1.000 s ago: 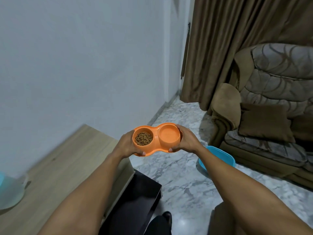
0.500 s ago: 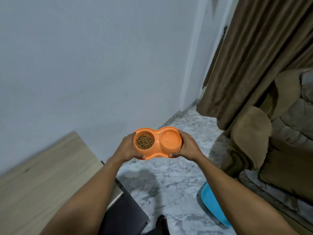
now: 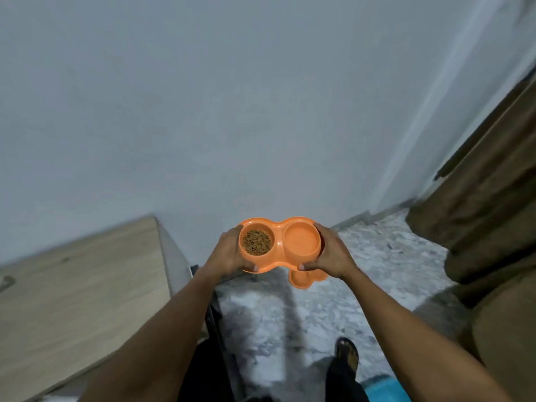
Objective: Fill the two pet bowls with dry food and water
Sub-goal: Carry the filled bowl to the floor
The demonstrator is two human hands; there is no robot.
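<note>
An orange double pet bowl (image 3: 279,259) is held level in the air in front of me, above the marble floor. Its left cup holds brown dry food (image 3: 257,242); its right cup (image 3: 301,239) looks smooth, and whether water is in it I cannot tell. My left hand (image 3: 229,252) grips the bowl's left end and my right hand (image 3: 330,253) grips its right end, thumbs on the near rim. A second orange dish (image 3: 303,279) lies on the floor just below the right hand.
A pale wooden tabletop (image 3: 75,288) stands at the left against the white wall (image 3: 232,111). Brown curtain (image 3: 487,181) and a sofa arm (image 3: 504,329) fill the right. A blue container (image 3: 385,393) sits at the bottom right. My sandalled foot (image 3: 346,355) stands on the marble floor (image 3: 290,314).
The view has swung left and down, so the sofa and curtain slid to the right edge. Both hands kept hold of the bowl. The orange dish on the floor has come into view.
</note>
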